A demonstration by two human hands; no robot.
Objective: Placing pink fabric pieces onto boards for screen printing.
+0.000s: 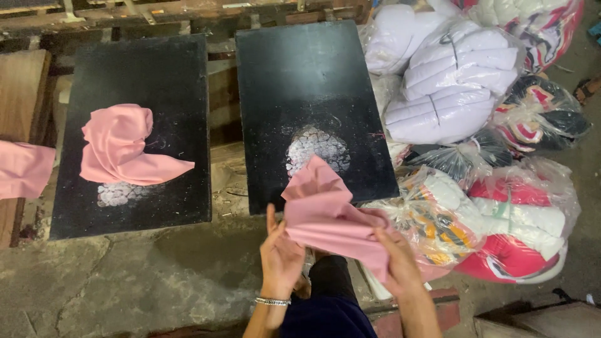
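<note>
Hands work close to the camera, at the bottom of the view, above a dark-clothed lap. A left hand (pixel 280 253), with a silver bracelet (pixel 273 302) on its wrist, has its fingers (pixel 273 220) raised and curled against the left edge of a pink cloth (pixel 328 216), grasping it. A right hand (pixel 400 266) pinches the cloth's right end, its fingers closed on the fabric. The cloth is bunched and folded, held in the air between both hands, and its upper corner rises over the near edge of the right black board (pixel 307 81).

That board is a flat dark rectangle. A patch of white chalky marking (pixel 319 147) sits near its near edge, just beyond the held cloth. A second black board (pixel 138 69) lies to the left, apart from the first, with a gap between them. On it rests another crumpled pink cloth (pixel 122 147), toward its left side, with a fainter white patch (pixel 122 194) just below the cloth near the near edge.

Both boards stand over a rough grey concrete floor (pixel 125 281). At the far left edge of the view, a third piece of pink fabric (pixel 24 168) lies on a wooden surface (pixel 22 87).

To the right of the boards, clear plastic bags (pixel 457 81) of folded garments are piled up, white ones farther away and red, orange and white ones nearer.
</note>
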